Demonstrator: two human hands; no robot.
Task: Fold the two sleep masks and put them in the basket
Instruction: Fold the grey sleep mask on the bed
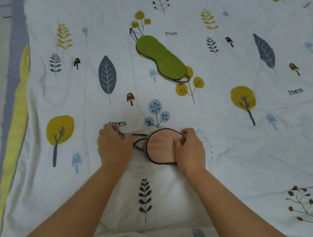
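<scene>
A pink sleep mask (160, 147) with dark edging lies folded in half on the bed in front of me. My right hand (189, 148) pinches its right edge and presses it down. My left hand (114, 146) is closed on the mask's dark elastic strap (139, 140), which stretches leftward from the mask. A green sleep mask (160, 57) lies flat and unfolded farther away, past the middle of the bed, with its grey strap showing at both ends. No basket is in view.
A white bed cover (226, 151) printed with trees, leaves and mushrooms fills the view. Its yellow and grey border (15, 111) runs down the left side, with the floor beyond.
</scene>
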